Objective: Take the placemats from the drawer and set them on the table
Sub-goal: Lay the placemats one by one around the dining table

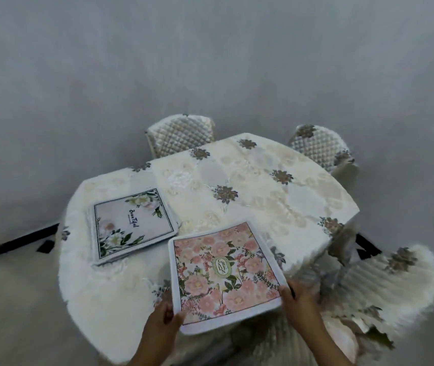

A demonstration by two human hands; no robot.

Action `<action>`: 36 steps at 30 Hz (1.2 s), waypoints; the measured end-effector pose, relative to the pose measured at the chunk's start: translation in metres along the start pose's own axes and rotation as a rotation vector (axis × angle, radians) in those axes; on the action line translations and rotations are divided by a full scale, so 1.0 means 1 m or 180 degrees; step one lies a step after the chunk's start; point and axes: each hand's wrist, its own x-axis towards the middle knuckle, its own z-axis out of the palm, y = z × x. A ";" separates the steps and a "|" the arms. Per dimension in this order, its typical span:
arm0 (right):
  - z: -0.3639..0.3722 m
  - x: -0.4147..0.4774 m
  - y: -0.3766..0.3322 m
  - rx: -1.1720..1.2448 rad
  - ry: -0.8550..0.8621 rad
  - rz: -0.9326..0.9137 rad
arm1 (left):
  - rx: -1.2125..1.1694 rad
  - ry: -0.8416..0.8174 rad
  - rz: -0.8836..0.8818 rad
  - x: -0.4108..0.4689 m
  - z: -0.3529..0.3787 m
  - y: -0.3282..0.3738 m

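Left hand (163, 317) and right hand (300, 299) grip pink floral placemat (226, 276) at cream-clothed table (263, 180) near edge; white leafy placemat stack (134, 225) by left edge likely awaits spreading.

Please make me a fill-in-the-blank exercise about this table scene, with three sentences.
1. The left hand and the right hand hold a placemat printed with ___ flowers.
2. The stack of white placemats lies to the ___ of that placemat.
3. At the far side of the table stand ___ quilted chairs.
Missing words: pink; left; two.
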 end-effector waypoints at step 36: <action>0.142 0.095 0.010 -0.1669 -0.1172 -0.2622 | 0.2477 0.1469 0.0184 0.063 0.122 -0.052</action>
